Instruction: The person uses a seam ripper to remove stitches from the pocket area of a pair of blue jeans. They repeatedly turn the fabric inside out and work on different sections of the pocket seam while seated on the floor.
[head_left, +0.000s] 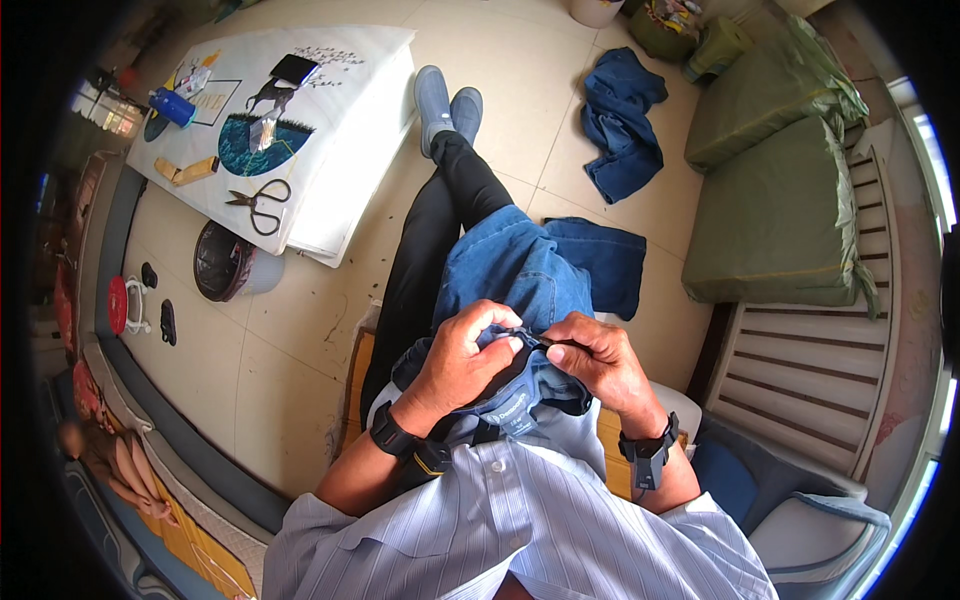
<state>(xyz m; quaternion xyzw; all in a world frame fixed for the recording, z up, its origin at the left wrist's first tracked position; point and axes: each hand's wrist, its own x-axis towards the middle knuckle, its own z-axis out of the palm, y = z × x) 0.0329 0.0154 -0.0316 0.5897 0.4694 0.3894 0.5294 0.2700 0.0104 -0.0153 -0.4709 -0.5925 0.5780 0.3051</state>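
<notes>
A pair of blue jeans (515, 265) lies bunched over my lap, its waist end with a printed inner label (515, 405) turned toward me. At the waistband my left hand (455, 365) is closed, thumb and fingers pinching the denim. My right hand (598, 365) is closed just to its right, thumb pressed to the forefinger at the same edge. A thin dark thing shows at its fingertips; whether it is a tool or part of the jeans I cannot tell. Both wrists wear black straps with small devices.
More blue jeans (622, 120) lie crumpled on the tiled floor ahead. A white-topped table (350, 130) at the left bears scissors (260, 203), a blue bottle (172, 106) and a black flat object (294, 69). Below is a waste bin (262, 272). Green-covered cushions (770, 215) rest on a slatted bench (800, 370) at right.
</notes>
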